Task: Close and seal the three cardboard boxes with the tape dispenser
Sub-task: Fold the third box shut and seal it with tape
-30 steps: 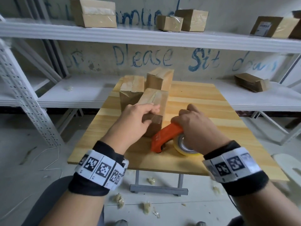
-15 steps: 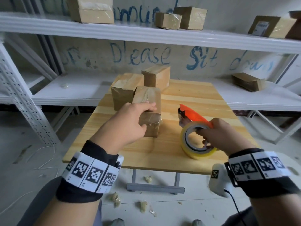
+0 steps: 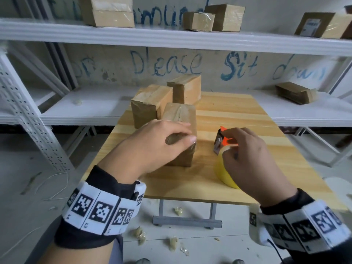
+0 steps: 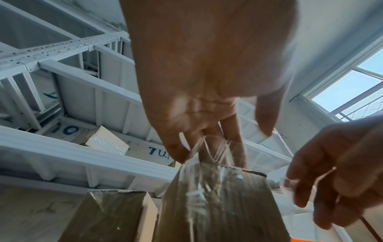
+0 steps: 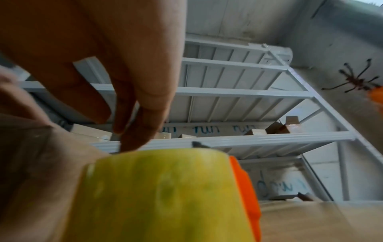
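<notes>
Three taped cardboard boxes stand on the wooden table (image 3: 240, 113): a near box (image 3: 181, 119), a left box (image 3: 150, 105) and a far box (image 3: 185, 88). My left hand (image 3: 171, 138) lies over the near box's top front edge. In the left wrist view its fingers (image 4: 207, 139) press wrinkled clear tape onto that box (image 4: 219, 209), the thumb free. To the box's right, my right hand (image 3: 243, 149) grips the orange tape dispenser (image 3: 225, 141) with its yellowish roll (image 3: 222, 174), held just above the table. The roll (image 5: 157, 196) fills the right wrist view.
White metal shelving runs behind and to both sides of the table, with more boxes (image 3: 108, 12) on the upper shelf and a flat box (image 3: 295, 92) on the lower right shelf. Tape scraps (image 3: 139, 233) litter the floor under the table's front edge.
My right hand pulled the dispenser off the near box's front face, swung it out to the right and turned it over. My left hand stayed on the box's front top edge.
</notes>
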Action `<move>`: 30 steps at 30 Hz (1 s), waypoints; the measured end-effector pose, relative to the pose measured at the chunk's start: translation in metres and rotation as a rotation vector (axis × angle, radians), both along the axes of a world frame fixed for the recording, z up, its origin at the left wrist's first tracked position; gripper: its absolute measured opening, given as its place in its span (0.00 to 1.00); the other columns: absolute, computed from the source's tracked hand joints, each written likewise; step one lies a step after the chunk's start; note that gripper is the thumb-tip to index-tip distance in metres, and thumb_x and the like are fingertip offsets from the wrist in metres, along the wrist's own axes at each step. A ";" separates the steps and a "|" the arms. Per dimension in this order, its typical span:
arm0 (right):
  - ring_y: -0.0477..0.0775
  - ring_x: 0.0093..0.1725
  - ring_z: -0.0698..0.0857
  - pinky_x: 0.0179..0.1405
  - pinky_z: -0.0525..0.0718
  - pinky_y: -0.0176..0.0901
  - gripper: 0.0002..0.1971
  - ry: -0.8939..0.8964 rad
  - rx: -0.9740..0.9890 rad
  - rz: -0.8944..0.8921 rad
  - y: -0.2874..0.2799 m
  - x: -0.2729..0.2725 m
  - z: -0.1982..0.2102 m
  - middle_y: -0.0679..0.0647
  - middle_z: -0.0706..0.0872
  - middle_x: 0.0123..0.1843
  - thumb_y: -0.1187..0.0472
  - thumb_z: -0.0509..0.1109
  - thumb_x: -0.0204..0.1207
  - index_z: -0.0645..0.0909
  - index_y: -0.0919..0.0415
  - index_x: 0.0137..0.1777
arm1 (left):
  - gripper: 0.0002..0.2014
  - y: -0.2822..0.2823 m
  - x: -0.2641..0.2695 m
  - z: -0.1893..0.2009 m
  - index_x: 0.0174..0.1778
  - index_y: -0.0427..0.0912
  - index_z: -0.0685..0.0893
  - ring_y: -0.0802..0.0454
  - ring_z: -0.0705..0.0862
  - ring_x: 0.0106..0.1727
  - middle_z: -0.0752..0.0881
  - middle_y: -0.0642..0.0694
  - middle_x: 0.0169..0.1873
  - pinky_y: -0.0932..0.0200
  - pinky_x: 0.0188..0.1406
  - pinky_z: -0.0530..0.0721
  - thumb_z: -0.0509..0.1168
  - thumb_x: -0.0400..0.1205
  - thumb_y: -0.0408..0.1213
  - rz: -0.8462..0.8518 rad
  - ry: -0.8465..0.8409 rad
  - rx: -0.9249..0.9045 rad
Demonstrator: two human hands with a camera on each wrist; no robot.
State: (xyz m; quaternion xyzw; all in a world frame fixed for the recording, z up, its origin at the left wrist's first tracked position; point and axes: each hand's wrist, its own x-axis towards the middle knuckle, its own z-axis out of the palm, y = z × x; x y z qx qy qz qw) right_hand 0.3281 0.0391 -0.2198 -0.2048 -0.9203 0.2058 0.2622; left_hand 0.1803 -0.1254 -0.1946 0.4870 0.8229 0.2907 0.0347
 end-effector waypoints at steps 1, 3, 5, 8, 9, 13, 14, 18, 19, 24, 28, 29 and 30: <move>0.46 0.48 0.84 0.44 0.80 0.36 0.18 0.026 0.001 0.046 -0.003 -0.003 -0.003 0.47 0.85 0.53 0.71 0.63 0.74 0.83 0.56 0.61 | 0.16 0.002 0.000 -0.002 0.68 0.63 0.84 0.76 0.68 0.67 0.77 0.76 0.71 0.77 0.61 0.64 0.63 0.85 0.55 0.021 0.020 0.020; 0.40 0.45 0.87 0.41 0.82 0.30 0.16 0.052 -0.058 0.126 -0.010 -0.006 -0.008 0.43 0.87 0.47 0.72 0.63 0.75 0.84 0.54 0.56 | 0.14 0.006 0.001 -0.008 0.67 0.62 0.85 0.76 0.70 0.61 0.81 0.72 0.68 0.81 0.57 0.68 0.67 0.85 0.47 0.075 0.088 0.061; 0.40 0.44 0.89 0.42 0.84 0.30 0.16 0.065 -0.122 0.197 -0.015 -0.009 -0.011 0.42 0.88 0.45 0.72 0.63 0.75 0.83 0.53 0.54 | 0.14 0.011 0.001 -0.014 0.64 0.60 0.87 0.65 0.78 0.61 0.85 0.64 0.65 0.66 0.62 0.79 0.72 0.82 0.46 0.119 0.151 0.108; 0.42 0.44 0.89 0.44 0.87 0.39 0.14 0.096 -0.146 0.233 -0.017 -0.015 -0.016 0.43 0.88 0.44 0.72 0.64 0.75 0.84 0.55 0.53 | 0.13 0.020 0.004 -0.021 0.59 0.55 0.91 0.53 0.87 0.58 0.90 0.55 0.59 0.50 0.58 0.88 0.77 0.78 0.44 0.160 0.203 0.178; 0.43 0.42 0.89 0.43 0.88 0.43 0.13 0.108 -0.154 0.228 -0.017 -0.018 -0.019 0.44 0.88 0.43 0.71 0.64 0.75 0.84 0.55 0.52 | 0.13 0.022 0.005 -0.022 0.58 0.53 0.91 0.52 0.88 0.57 0.90 0.53 0.58 0.48 0.57 0.89 0.77 0.78 0.43 0.161 0.206 0.204; 0.42 0.36 0.85 0.36 0.85 0.42 0.09 0.123 -0.193 0.105 -0.018 -0.024 -0.024 0.45 0.86 0.37 0.48 0.71 0.79 0.81 0.54 0.46 | 0.13 0.024 0.003 -0.023 0.57 0.52 0.92 0.56 0.88 0.60 0.91 0.56 0.59 0.52 0.65 0.86 0.79 0.76 0.40 0.147 0.157 0.246; 0.42 0.37 0.84 0.35 0.83 0.40 0.15 0.100 -0.178 0.072 -0.019 -0.026 -0.025 0.44 0.85 0.38 0.41 0.70 0.78 0.81 0.53 0.46 | 0.15 0.023 0.002 -0.022 0.58 0.53 0.92 0.58 0.87 0.62 0.90 0.59 0.60 0.54 0.68 0.85 0.79 0.76 0.39 0.137 0.134 0.238; 0.47 0.35 0.83 0.35 0.82 0.45 0.21 0.112 -0.069 -0.013 -0.022 -0.038 -0.025 0.48 0.84 0.36 0.37 0.68 0.78 0.80 0.57 0.44 | 0.20 0.018 -0.005 -0.020 0.60 0.57 0.91 0.67 0.83 0.65 0.87 0.70 0.60 0.67 0.73 0.76 0.79 0.75 0.33 0.107 0.064 0.207; 0.48 0.34 0.83 0.34 0.81 0.45 0.19 0.107 -0.056 -0.026 -0.022 -0.041 -0.026 0.49 0.84 0.35 0.40 0.69 0.79 0.81 0.59 0.44 | 0.20 0.017 -0.006 -0.020 0.60 0.57 0.91 0.70 0.82 0.64 0.86 0.73 0.58 0.75 0.71 0.72 0.78 0.75 0.33 0.108 0.061 0.205; 0.47 0.32 0.81 0.28 0.76 0.38 0.14 0.080 -0.065 0.000 -0.016 -0.044 -0.029 0.50 0.85 0.34 0.49 0.68 0.83 0.82 0.59 0.42 | 0.20 0.016 -0.006 -0.022 0.61 0.57 0.90 0.69 0.82 0.65 0.86 0.72 0.60 0.70 0.72 0.72 0.78 0.76 0.32 0.103 0.060 0.205; 0.54 0.27 0.79 0.25 0.72 0.44 0.17 0.049 0.004 0.024 -0.018 -0.042 -0.027 0.53 0.82 0.29 0.51 0.66 0.84 0.79 0.61 0.36 | 0.20 0.015 -0.006 -0.024 0.62 0.56 0.90 0.67 0.82 0.66 0.86 0.69 0.61 0.67 0.74 0.73 0.77 0.77 0.31 0.080 0.050 0.215; 0.55 0.26 0.77 0.23 0.71 0.46 0.18 0.055 0.037 0.021 -0.020 -0.041 -0.027 0.54 0.80 0.27 0.52 0.66 0.83 0.78 0.61 0.34 | 0.19 0.015 -0.006 -0.024 0.62 0.56 0.90 0.67 0.83 0.66 0.86 0.69 0.61 0.67 0.74 0.73 0.76 0.77 0.31 0.077 0.049 0.217; 0.56 0.24 0.76 0.22 0.69 0.45 0.18 0.061 0.076 0.012 -0.021 -0.040 -0.027 0.54 0.79 0.26 0.53 0.65 0.83 0.76 0.60 0.32 | 0.20 0.014 -0.006 -0.025 0.61 0.55 0.90 0.67 0.83 0.66 0.86 0.69 0.61 0.67 0.74 0.73 0.76 0.77 0.31 0.075 0.048 0.219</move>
